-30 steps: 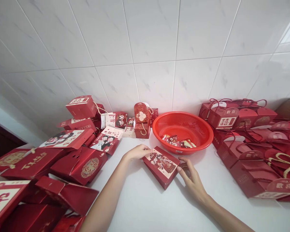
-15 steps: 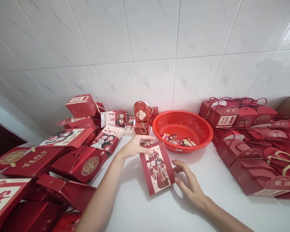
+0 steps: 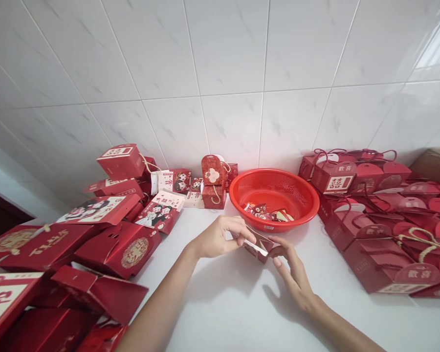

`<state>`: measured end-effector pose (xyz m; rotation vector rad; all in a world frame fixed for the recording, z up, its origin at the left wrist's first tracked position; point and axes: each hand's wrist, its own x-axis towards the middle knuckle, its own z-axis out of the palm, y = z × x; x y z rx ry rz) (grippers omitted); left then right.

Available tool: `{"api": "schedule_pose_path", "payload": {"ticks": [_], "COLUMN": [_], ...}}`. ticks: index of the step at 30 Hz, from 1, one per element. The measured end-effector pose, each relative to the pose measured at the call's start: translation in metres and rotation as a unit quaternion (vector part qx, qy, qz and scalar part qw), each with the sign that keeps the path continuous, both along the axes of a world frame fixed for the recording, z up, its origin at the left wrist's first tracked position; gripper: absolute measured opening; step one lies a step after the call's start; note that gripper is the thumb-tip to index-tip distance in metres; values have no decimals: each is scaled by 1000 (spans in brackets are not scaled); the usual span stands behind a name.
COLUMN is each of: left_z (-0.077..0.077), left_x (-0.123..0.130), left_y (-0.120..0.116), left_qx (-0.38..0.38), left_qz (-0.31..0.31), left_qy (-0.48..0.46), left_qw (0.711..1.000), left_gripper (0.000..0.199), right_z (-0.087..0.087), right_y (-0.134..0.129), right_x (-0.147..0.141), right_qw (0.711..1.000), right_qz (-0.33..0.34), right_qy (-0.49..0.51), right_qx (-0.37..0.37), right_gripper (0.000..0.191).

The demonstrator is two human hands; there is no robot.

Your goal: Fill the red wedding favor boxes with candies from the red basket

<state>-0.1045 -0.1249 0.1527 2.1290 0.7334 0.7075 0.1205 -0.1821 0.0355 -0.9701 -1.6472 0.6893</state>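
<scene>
A small red paper gift box [image 3: 266, 240] is between my hands above the white table, tipped so that its end faces me. White inner paper shows along that end, and its printed front is turned out of sight. My left hand [image 3: 222, 237] grips the box's left side with curled fingers, partly covering it. At the right edge, the fingers and thumb of my right hand [image 3: 291, 274] close on the box. Just behind stands a red plastic colander [image 3: 238, 190] with several small wrapped packets [image 3: 262, 212] in it.
Red boxes [image 3: 117, 249] lie piled on the left. Several handled boxes [image 3: 388, 249] stand in rows on the right. Small boxes [image 3: 214, 178] are stacked near the tiled wall [image 3: 231, 117]. The white table [image 3: 220, 313] lies beneath my hands.
The box has tilted from showing its printed front to showing its end. My left hand has moved slightly right and down, and my right hand has closed in on the box's edge.
</scene>
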Motion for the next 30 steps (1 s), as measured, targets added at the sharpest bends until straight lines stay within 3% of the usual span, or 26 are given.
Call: {"api": "schedule_pose_path", "payload": {"ticks": [7,13,18,22,26,30], "left_z": [-4,-8,-9,-6,-4,-3], "left_x": [0,5,8,8,7,9], "left_y": [2,8,11,8,3,-1], "left_qx": [2,88,135,170,140,55], "left_qz": [-40,53,80,162,225,235], "left_qy": [-54,-60,-87,-38,14,1], "left_qw": [998,993,984,971,964,970], "left_gripper": [29,19,12,21,33,32], "right_z": [-2,2,0,-6,-10,-11], "right_y": [4,0,0,2,0,-2], "right_x": [10,8,3,2,-3,-7], "right_qw": [999,991,994,995,992,986], "right_qz": [-22,16,27,41,82,117], "right_qy": [-27,-67,-71,-85,-99,-118], "right_qx": [39,112,77,29,5,-4], "right_gripper": [27,16,17,24,24,22]}}
